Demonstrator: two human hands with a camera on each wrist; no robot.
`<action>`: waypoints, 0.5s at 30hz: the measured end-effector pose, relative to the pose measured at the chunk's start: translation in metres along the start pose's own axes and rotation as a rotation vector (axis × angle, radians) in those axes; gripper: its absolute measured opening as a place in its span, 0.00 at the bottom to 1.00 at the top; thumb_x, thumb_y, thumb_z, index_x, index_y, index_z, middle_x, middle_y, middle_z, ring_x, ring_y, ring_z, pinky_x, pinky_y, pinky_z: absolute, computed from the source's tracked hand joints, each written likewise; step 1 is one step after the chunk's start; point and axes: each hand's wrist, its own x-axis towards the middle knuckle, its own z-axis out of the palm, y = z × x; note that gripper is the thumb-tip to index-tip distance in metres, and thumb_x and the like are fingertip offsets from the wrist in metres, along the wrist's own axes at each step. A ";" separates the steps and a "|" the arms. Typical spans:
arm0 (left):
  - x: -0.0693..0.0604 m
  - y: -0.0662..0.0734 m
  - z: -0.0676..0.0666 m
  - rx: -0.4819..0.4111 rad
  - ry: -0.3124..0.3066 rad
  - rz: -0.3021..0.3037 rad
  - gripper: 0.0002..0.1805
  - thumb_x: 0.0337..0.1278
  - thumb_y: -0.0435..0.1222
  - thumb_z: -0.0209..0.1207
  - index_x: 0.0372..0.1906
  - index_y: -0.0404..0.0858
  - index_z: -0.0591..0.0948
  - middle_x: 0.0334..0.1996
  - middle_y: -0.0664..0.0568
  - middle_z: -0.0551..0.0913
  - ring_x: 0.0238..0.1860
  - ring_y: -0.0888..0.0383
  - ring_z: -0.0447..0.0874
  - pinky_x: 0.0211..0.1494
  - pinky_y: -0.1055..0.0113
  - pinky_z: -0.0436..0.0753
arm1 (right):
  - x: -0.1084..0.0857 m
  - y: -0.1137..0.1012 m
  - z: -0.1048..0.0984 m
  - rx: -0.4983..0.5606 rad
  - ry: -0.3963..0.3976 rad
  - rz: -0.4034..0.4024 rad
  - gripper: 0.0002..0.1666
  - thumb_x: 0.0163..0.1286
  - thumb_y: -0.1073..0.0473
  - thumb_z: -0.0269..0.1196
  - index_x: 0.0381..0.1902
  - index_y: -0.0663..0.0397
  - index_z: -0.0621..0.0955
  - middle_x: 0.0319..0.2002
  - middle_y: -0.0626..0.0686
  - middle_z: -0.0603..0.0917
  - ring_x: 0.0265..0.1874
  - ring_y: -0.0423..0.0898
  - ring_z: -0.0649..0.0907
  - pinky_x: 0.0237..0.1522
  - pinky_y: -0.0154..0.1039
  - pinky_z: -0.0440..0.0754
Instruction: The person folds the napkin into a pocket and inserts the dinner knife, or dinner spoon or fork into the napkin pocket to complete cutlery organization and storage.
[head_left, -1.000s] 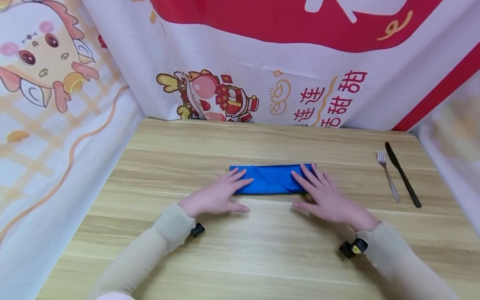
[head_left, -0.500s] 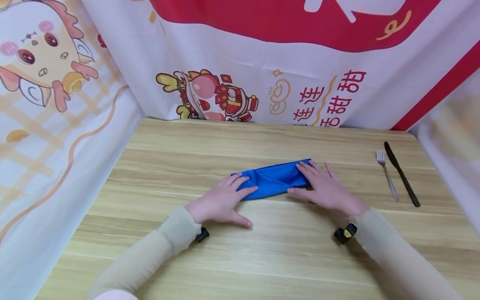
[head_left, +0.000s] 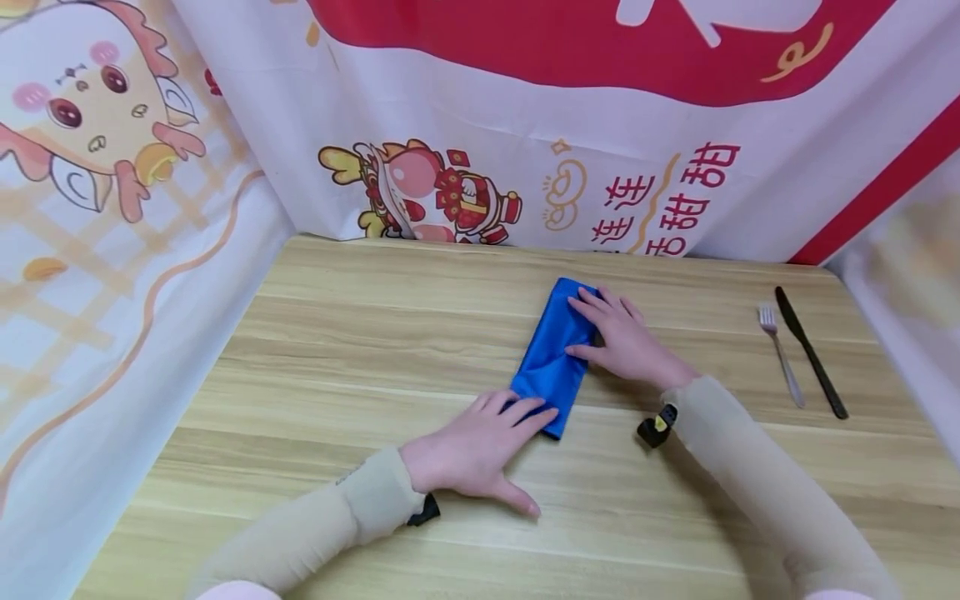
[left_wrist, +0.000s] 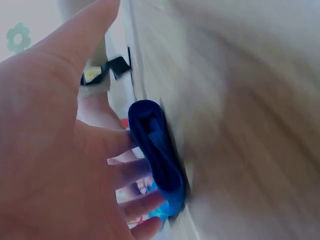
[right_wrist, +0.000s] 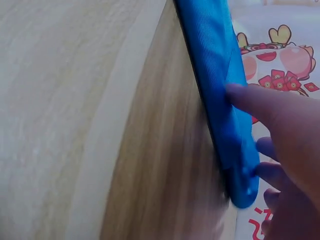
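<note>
A blue cloth (head_left: 551, 354), folded into a long flat strip with a slanting fold across it, lies slantwise on the wooden table. My left hand (head_left: 480, 446) rests its spread fingertips on the near end, thumb stretched out over the wood. On the far end, the fingers of my right hand (head_left: 626, 337) lie along the right edge, with the thumb on the strip's middle. The left wrist view shows the rolled layers at the open end of the blue cloth (left_wrist: 157, 155). In the right wrist view, my right thumb touches the top of the blue cloth (right_wrist: 215, 75).
A silver fork (head_left: 780, 354) and a dark knife (head_left: 812, 352) lie side by side at the right of the table (head_left: 360, 333). Printed fabric (head_left: 480, 75) hangs behind the table and along its left and right sides.
The blue cloth has turned from lying crosswise to pointing mostly away from me. My right hand moved farther off, while my left hand came nearer and to the right.
</note>
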 end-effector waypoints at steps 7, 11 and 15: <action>0.004 -0.002 0.002 -0.056 0.003 0.029 0.62 0.51 0.74 0.59 0.82 0.42 0.53 0.82 0.46 0.43 0.80 0.46 0.39 0.78 0.48 0.46 | -0.010 -0.008 -0.007 0.046 0.018 -0.009 0.45 0.72 0.45 0.67 0.77 0.58 0.64 0.79 0.62 0.56 0.78 0.63 0.49 0.72 0.67 0.50; 0.006 -0.009 0.003 -0.070 -0.028 -0.001 0.62 0.52 0.74 0.58 0.82 0.42 0.51 0.82 0.45 0.40 0.80 0.47 0.34 0.79 0.49 0.43 | -0.023 -0.010 -0.007 0.037 -0.046 0.015 0.49 0.70 0.40 0.67 0.78 0.59 0.63 0.79 0.62 0.54 0.77 0.64 0.51 0.72 0.65 0.54; 0.009 -0.012 0.004 -0.097 -0.051 -0.001 0.62 0.53 0.73 0.59 0.82 0.42 0.50 0.82 0.44 0.41 0.80 0.47 0.34 0.79 0.50 0.42 | -0.031 -0.005 -0.003 0.055 -0.115 0.041 0.50 0.71 0.37 0.64 0.79 0.59 0.62 0.79 0.62 0.53 0.77 0.63 0.53 0.72 0.64 0.55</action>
